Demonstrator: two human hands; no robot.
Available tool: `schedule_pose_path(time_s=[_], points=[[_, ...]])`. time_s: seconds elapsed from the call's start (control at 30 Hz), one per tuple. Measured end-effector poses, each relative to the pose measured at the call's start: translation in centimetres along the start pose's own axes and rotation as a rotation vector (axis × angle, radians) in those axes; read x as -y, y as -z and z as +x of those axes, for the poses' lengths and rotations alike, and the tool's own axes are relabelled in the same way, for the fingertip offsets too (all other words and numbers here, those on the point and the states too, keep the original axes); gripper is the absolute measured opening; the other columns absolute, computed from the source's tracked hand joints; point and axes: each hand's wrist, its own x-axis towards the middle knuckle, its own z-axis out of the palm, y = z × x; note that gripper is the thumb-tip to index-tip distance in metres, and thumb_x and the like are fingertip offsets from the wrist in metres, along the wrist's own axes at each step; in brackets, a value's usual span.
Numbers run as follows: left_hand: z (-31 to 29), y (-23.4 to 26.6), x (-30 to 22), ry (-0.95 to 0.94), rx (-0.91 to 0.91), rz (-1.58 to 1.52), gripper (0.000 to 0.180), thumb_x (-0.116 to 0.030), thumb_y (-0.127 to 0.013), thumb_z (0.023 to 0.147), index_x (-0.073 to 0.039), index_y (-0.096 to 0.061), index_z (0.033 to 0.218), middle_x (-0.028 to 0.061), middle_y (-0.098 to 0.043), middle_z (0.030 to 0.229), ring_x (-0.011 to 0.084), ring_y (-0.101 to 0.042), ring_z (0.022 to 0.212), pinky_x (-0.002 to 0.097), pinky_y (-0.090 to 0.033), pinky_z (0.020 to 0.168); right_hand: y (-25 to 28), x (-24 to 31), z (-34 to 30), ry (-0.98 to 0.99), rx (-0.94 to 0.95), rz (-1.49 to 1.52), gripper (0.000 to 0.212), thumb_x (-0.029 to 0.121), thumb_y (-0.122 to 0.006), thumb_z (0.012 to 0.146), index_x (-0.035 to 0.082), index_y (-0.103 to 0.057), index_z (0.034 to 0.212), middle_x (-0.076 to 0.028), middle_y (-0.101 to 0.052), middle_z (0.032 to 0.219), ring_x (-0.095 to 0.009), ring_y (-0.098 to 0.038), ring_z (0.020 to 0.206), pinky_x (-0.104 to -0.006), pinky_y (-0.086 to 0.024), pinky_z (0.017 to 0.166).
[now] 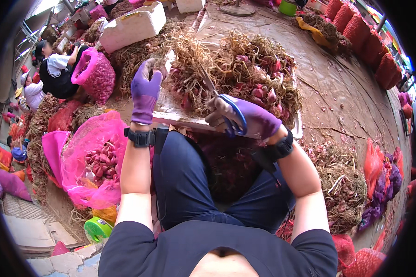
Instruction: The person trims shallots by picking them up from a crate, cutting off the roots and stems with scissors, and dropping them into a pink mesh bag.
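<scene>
Both my hands wear purple gloves. My right hand (247,117) grips blue-handled scissors (226,108), their blades pointing up into a heap of red shallots with dry roots and stalks (245,69). My left hand (146,87) is raised at the left side of the heap, its fingers pinched on a small bunch of dry stalks (164,64). The heap lies on a white board (180,119) across my lap. A black watch sits on each wrist.
A pink mesh sack of trimmed shallots (99,159) stands open at my left knee. Another pink sack (97,74) and a seated person (55,69) are at far left. White foam boxes (134,25) lie behind. Filled red sacks (360,32) line the right. Root trimmings (342,184) cover the ground.
</scene>
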Motion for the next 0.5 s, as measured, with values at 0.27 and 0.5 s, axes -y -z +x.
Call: schedule_pose_path(time_s=[0.27, 0.5], points=[[-4.4, -7.0, -9.5, -0.281, 0.180, -0.528, 0.039, -0.002, -0.055, 0.093, -0.002, -0.049, 0.132, 0.0076, -0.068, 0.099, 0.0105, -0.065, 0.091, 0.0256, -0.055, 0.082, 0.5, 3.8, -1.7, 0.377, -0.440, 0.021, 0.039, 0.019, -0.069, 0.088, 0.001, -0.050, 0.117, -0.004, -0.060, 0.093, -0.009, -0.058, 0.081, -0.0231, -0.048, 0.069], [-4.9, -15.0, -6.7, -0.012, 0.542, -0.458, 0.021, 0.000, -0.055, 0.091, 0.000, -0.058, 0.111, 0.0028, -0.064, 0.099, 0.0098, -0.059, 0.090, 0.0239, -0.048, 0.081, 5.1, 0.3, -1.2, 0.614, -0.626, -0.110, 0.043, 0.004, -0.072, 0.078, 0.005, -0.055, 0.118, -0.002, -0.064, 0.095, -0.007, -0.059, 0.084, -0.0221, -0.049, 0.073]])
